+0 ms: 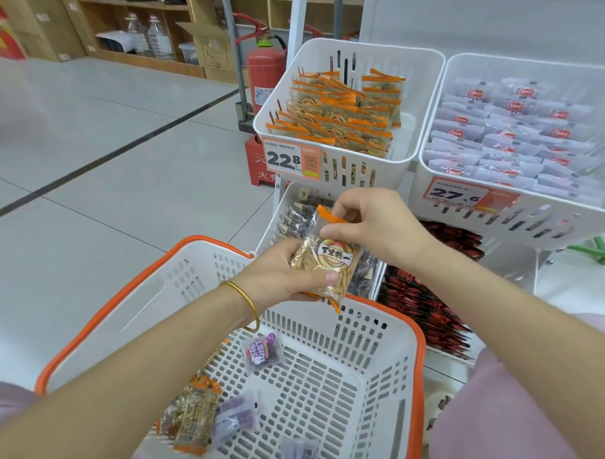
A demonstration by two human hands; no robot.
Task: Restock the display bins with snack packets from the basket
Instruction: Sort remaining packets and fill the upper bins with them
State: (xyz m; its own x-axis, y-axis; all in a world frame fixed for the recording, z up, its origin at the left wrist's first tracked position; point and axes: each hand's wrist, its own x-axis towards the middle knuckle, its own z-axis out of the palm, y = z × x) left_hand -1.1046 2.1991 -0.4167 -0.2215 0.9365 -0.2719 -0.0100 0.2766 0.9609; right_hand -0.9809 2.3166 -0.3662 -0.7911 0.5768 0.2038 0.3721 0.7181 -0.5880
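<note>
Both hands hold one orange-edged clear seed packet above the far rim of the white basket with an orange rim. My left hand grips its lower part, thumb across the front. My right hand pinches its orange top edge. Inside the basket lie a few more seed packets and purple packets. The upper left display bin, tagged 22.8, is stacked with matching orange-edged packets.
A second upper bin, tagged 27.6, is full of pale packets with red labels. Lower bins hold dark packets and red-black packets. A red fire extinguisher stands behind the rack. Grey tiled floor spreads to the left.
</note>
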